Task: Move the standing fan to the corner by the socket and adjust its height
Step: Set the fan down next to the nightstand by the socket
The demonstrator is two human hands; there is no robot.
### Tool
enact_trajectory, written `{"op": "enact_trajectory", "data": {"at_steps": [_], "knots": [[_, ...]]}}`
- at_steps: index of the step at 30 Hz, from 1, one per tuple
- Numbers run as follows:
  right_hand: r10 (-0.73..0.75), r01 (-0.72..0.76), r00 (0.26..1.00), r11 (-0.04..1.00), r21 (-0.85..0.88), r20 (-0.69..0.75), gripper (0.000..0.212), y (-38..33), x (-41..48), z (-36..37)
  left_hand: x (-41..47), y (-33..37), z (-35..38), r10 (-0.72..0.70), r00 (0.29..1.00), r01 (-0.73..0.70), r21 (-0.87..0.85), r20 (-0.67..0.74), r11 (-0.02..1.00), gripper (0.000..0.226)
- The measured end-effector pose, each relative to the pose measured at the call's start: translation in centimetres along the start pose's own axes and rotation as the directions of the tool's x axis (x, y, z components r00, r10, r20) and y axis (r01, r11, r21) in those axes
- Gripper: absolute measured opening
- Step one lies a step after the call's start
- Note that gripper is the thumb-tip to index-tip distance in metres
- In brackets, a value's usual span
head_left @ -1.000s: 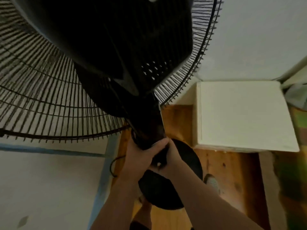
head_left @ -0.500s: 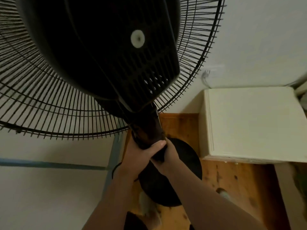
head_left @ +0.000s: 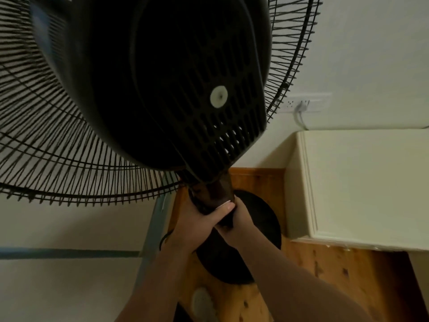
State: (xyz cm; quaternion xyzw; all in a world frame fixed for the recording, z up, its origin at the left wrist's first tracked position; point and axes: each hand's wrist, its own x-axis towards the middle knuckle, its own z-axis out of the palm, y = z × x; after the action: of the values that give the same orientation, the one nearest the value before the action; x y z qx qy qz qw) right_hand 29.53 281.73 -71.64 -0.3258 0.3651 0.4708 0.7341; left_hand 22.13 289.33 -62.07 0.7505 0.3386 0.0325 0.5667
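The black standing fan (head_left: 148, 94) fills the upper left, seen from behind: its motor housing and wire cage loom close. Its round black base (head_left: 262, 226) rests on the wooden floor in the corner. My left hand (head_left: 199, 224) and my right hand (head_left: 241, 219) both wrap around the fan's pole just under the neck, thumbs up, hiding that part of the pole. A white wall socket (head_left: 304, 102) sits on the wall at the right, with a white plug and cord in it.
A cream cabinet (head_left: 362, 182) stands right of the base, against the wall. A pale wall with a blue-grey stripe (head_left: 69, 253) lies to the left. A foot in a light slipper (head_left: 202, 303) is on the wooden floor (head_left: 336, 275) below the base.
The view has tilted up and leftward, so the fan head sits lower in frame and the socket has come into sight. Both hands keep the same grip on the pole.
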Motion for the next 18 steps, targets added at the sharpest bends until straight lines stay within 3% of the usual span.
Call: {"op": "enact_trajectory", "data": {"at_steps": [4, 9, 12, 16, 18], "knots": [[0.002, -0.003, 1.000, 1.000, -0.012, -0.022, 0.043, -0.2, 2.3, -0.5, 1.5, -1.5, 0.3, 0.020, 0.999, -0.022, 0.057, 0.029, 0.998, 0.045], [0.010, -0.010, 1.000, 1.000, -0.015, -0.002, 0.046, -0.2, 4.7, -0.6, 3.3, -3.2, 0.5, 0.017, 1.000, -0.017, 0.084, 0.007, 0.996, 0.067], [0.004, -0.005, 1.000, 1.000, -0.029, -0.025, 0.042, -0.1, 4.7, 0.3, 4.0, -3.0, -0.4, -0.025, 1.000, 0.024, 0.092, -0.001, 0.995, 0.053], [-0.004, -0.011, 0.998, 0.971, -0.240, -0.063, 0.017, -0.7, 3.1, 1.2, 4.2, -2.0, -1.5, -0.077, 0.997, 0.077, 0.091, -0.002, 0.993, 0.054], [-0.014, -0.031, 0.992, 0.935, -0.354, -0.125, 0.024, -1.4, 1.9, 1.5, 4.3, -1.7, -1.6, -0.098, 0.995, 0.096, 0.124, 0.008, 0.988, 0.063]]}}
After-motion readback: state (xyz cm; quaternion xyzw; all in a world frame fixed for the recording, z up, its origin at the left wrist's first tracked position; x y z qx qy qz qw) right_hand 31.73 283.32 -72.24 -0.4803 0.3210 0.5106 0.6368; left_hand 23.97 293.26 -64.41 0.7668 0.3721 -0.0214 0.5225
